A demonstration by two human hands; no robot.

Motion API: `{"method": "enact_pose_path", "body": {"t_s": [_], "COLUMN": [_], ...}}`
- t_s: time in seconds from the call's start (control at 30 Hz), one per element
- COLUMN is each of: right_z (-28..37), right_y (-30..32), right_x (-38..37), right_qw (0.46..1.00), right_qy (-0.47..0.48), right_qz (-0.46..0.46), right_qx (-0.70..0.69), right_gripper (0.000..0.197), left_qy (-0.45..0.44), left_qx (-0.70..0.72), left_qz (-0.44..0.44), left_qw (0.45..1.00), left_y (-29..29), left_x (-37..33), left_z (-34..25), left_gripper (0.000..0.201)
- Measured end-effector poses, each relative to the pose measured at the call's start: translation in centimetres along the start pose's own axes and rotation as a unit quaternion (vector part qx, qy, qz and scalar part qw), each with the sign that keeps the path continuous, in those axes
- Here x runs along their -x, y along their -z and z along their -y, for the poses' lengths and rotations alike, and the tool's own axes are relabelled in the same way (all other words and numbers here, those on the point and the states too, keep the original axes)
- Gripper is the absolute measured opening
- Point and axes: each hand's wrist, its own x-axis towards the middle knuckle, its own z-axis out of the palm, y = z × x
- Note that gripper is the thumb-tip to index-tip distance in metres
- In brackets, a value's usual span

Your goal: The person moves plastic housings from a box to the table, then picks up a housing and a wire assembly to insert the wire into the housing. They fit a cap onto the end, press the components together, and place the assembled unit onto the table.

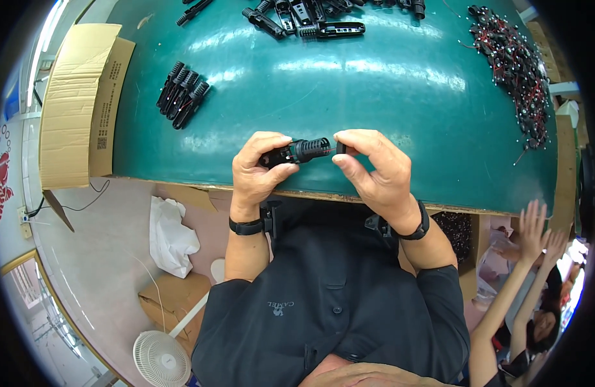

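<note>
Above the near edge of the green table, my left hand [251, 171] grips a black plastic housing [310, 149] with a slotted, ribbed cylindrical end pointing right. Thumb and fingers of my right hand [382, 169] pinch a small black disc-like part [340, 148] just off that end. A thin reddish wire seems to run across the narrow gap between them. My left palm hides the rear of the housing.
Several similar black housings [181, 95] lie grouped at left, and more housings [304, 16] at the far edge. A heap of small wired parts [513, 77] covers the right side. A cardboard box [71, 109] stands left. Another person's raised hands [533, 229] show at lower right.
</note>
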Motion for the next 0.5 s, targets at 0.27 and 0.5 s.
{"method": "enact_pose_path", "body": {"t_s": [0.27, 0.5], "right_z": [-0.78, -0.73], "right_y": [-0.11, -0.13], "right_x": [0.52, 0.64], "right_qw": [0.995, 0.986], "right_qy": [-0.098, -0.158], "right_qz": [0.012, 0.040], "right_qx": [-0.024, -0.029], "right_gripper": [0.027, 0.026], "left_qy": [-0.015, -0.010], "left_qx": [-0.087, -0.097], "left_qz": [0.022, 0.024], "left_qw": [0.996, 0.995], "left_y": [-0.46, -0.72], "left_x": [-0.49, -0.47], "left_z": [-0.74, -1.16], "left_gripper": [0.048, 0.047]}}
